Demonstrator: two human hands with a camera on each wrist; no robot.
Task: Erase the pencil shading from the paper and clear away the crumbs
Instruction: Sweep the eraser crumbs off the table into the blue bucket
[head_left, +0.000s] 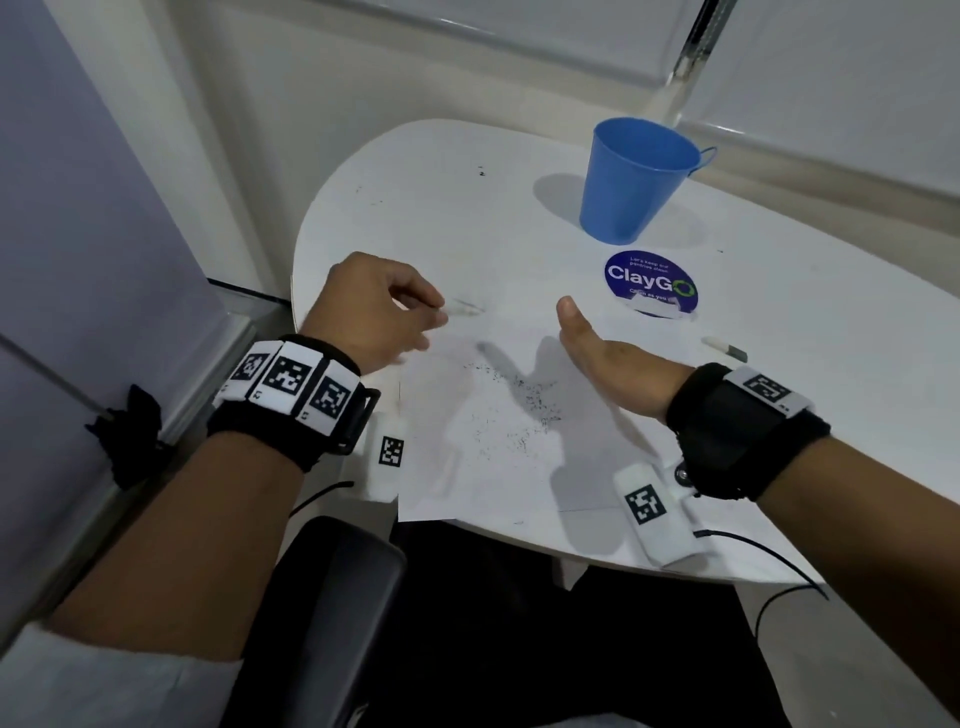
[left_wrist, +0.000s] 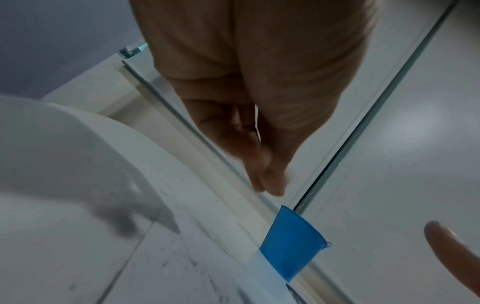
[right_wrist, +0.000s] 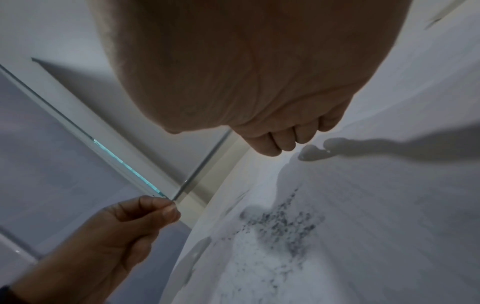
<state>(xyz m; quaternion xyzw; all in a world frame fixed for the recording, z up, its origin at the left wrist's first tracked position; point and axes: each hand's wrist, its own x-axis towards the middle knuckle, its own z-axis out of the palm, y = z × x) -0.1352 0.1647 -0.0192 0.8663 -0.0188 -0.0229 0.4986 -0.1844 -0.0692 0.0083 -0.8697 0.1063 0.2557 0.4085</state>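
A white sheet of paper (head_left: 493, 467) lies on the white round table (head_left: 415, 197) in front of me. Dark eraser crumbs (head_left: 524, 395) are scattered over its middle, and the right wrist view shows the crumbs (right_wrist: 280, 224) as a loose patch. A faint grey smudge (head_left: 467, 307) remains near the sheet's far left. My left hand (head_left: 421, 322) hovers over that far left part, thumb and fingertips (right_wrist: 168, 207) pressed together with nothing visible between them. My right hand (head_left: 576, 332) stands on its edge on the paper, right of the crumbs, palm facing left, thumb up. The white eraser (head_left: 724, 347) lies on the table to the right, untouched.
A blue plastic cup (head_left: 636, 179) stands at the back right of the table, with a round purple ClayGo sticker (head_left: 649, 283) just in front of it. A glass partition (head_left: 104, 234) runs along the left. A dark chair (head_left: 337, 597) sits below the table's near edge.
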